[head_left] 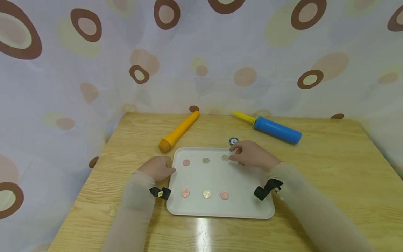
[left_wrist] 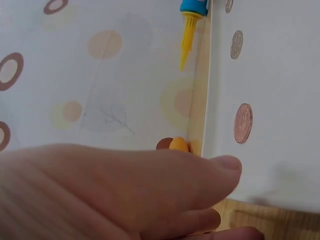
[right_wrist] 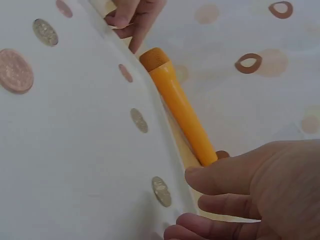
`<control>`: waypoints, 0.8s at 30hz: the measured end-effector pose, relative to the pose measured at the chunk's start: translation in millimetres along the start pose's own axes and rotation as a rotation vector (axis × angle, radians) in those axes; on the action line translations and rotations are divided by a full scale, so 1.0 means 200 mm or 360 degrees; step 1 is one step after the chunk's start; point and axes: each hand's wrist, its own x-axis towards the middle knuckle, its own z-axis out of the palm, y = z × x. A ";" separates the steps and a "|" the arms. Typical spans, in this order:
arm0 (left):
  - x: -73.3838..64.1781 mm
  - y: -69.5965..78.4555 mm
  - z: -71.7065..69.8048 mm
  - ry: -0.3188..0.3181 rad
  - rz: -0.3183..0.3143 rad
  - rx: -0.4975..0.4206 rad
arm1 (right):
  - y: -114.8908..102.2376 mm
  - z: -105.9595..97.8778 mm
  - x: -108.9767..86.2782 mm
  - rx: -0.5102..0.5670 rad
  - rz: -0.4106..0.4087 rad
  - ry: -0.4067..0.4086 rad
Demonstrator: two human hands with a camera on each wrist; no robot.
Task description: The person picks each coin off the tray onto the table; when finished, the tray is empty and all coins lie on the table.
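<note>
A white tray (head_left: 245,206) lies on the table with several coins in two rows. My left hand (head_left: 157,168) is at the tray's left rim, its thumb over the edge and its other fingers loosely bent outside. A copper coin (left_wrist: 243,123) lies just past that thumb in the left wrist view. Over the tray's far side, my right hand (head_left: 253,154) has its fingertips right beside a silver-coloured coin (right_wrist: 161,191), thumb held apart from the fingers. Left of it in the far row are another silver-coloured coin (head_left: 206,160) and the copper one. The near row has a gold-coloured coin (head_left: 206,194) between two copper coins.
A dark blue and white poker chip (head_left: 233,141) lies behind the tray, close to my right hand. An orange rod (head_left: 181,131) with a wider end is at the back left. At the back right lies a blue pump (head_left: 277,129) with a yellow nozzle. A patterned cloth hangs behind.
</note>
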 end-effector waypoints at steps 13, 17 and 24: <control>0.01 0.01 0.05 -0.0012 0.0009 0.0081 | 0.03 0.14 0.11 -0.0165 -0.0129 0.0111; 0.01 0.00 0.04 -0.0017 0.0018 0.0085 | 0.02 0.14 0.12 -0.0179 -0.0150 0.0113; 0.01 0.00 0.03 -0.0019 0.0016 0.0070 | 0.01 0.14 0.13 -0.0180 -0.0138 0.0149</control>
